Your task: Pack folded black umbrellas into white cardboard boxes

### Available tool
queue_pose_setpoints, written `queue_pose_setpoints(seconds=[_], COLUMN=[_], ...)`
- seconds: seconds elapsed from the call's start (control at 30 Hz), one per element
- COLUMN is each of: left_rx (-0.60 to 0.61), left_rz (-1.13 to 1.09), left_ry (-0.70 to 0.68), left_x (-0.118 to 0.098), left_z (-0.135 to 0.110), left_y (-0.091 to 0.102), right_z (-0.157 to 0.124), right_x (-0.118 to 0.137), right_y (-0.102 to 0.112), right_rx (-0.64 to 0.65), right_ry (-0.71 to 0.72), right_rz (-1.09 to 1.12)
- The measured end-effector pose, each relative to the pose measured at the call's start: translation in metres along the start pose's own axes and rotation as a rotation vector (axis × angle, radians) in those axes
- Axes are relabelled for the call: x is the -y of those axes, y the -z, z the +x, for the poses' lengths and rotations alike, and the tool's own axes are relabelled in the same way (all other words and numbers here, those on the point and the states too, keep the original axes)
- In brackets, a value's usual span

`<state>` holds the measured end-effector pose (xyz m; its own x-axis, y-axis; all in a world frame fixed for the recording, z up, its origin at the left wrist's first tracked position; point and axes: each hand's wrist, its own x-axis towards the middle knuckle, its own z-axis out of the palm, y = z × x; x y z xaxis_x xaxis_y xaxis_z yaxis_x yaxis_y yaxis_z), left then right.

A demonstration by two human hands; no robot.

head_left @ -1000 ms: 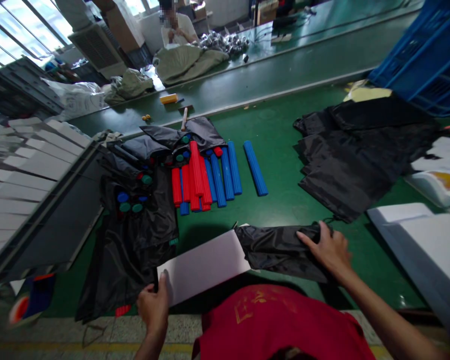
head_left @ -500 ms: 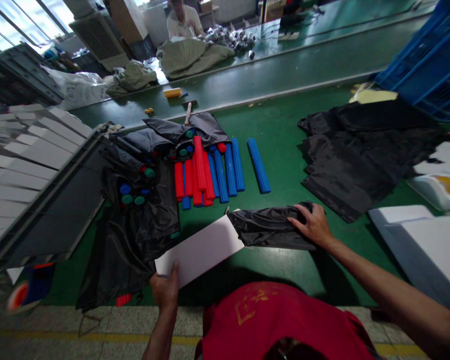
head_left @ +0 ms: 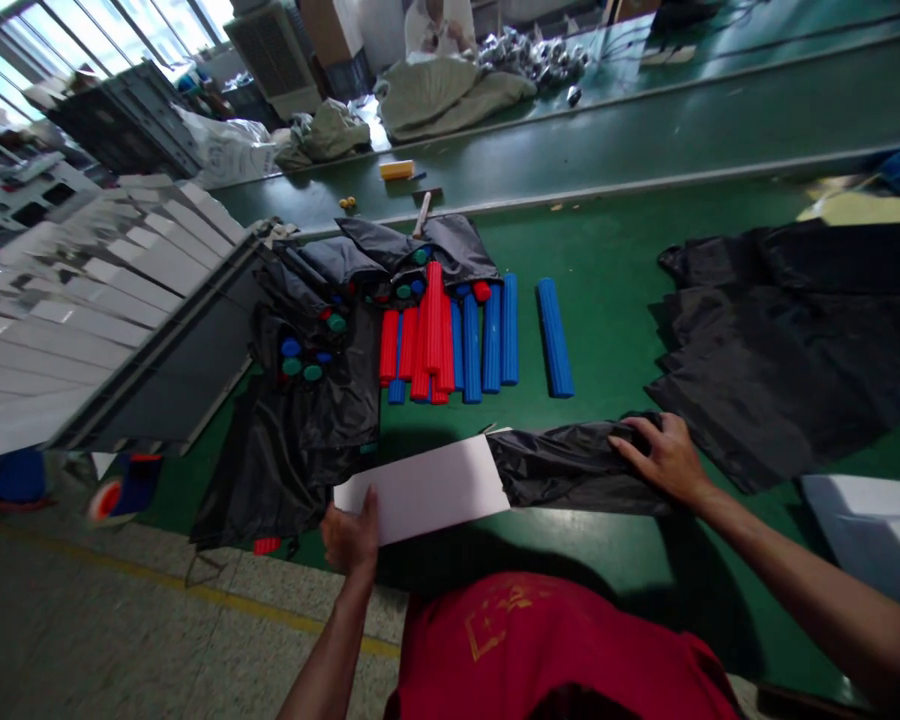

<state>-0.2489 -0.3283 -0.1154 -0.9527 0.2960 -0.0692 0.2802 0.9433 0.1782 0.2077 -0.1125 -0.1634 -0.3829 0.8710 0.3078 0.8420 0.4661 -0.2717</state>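
A long white box (head_left: 427, 492) lies in my left hand (head_left: 351, 532), which grips its left end with the thumb on top. The box's right end meets a black fabric bag (head_left: 562, 465), which stretches out to the right in line with it. Closed on the bag's far end is my right hand (head_left: 664, 458), thumb and fingers bent over the cloth. Whether the bag's left tip sits inside the box I cannot tell. Beyond the bag, red ribbed rods (head_left: 434, 320) and blue ribbed rods (head_left: 491, 335) lie in a group, with a single blue rod (head_left: 555, 338) apart from them.
Filled black bags (head_left: 292, 450) are piled at the left, with coloured rod ends showing. Beside them a grey crate (head_left: 195, 385) holds several white boxes. Flat black bags (head_left: 772, 370) are stacked on the right, near another white box (head_left: 870, 510). A person (head_left: 439, 28) is across the table.
The view has swung left, so the scene sits farther right. The white box has turned a little, more level with the bag. Both hands keep their hold.
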Motion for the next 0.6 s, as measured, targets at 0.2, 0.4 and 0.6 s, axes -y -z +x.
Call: queue_pose_setpoints(seconds=[0.2, 0.4, 0.6], left_rx=[0.048, 0.229, 0.329], left_rz=[-0.033, -0.038, -0.019], left_ry=[-0.049, -0.095, -0.039], left_x=[-0.035, -0.036, -0.065], left_z=[-0.022, -0.01, -0.025], left_y=[-0.011, 0.0, -0.007], right_z=[0.005, -0.01, -0.005], right_x=[0.076, 0.103, 0.161], right_y=[-0.01, -0.002, 0.006], right_rx=[0.084, 0.217, 0.518], right_ry=[-0.062, -0.474, -0.665], right_rz=[0.162, 0.099, -0.026])
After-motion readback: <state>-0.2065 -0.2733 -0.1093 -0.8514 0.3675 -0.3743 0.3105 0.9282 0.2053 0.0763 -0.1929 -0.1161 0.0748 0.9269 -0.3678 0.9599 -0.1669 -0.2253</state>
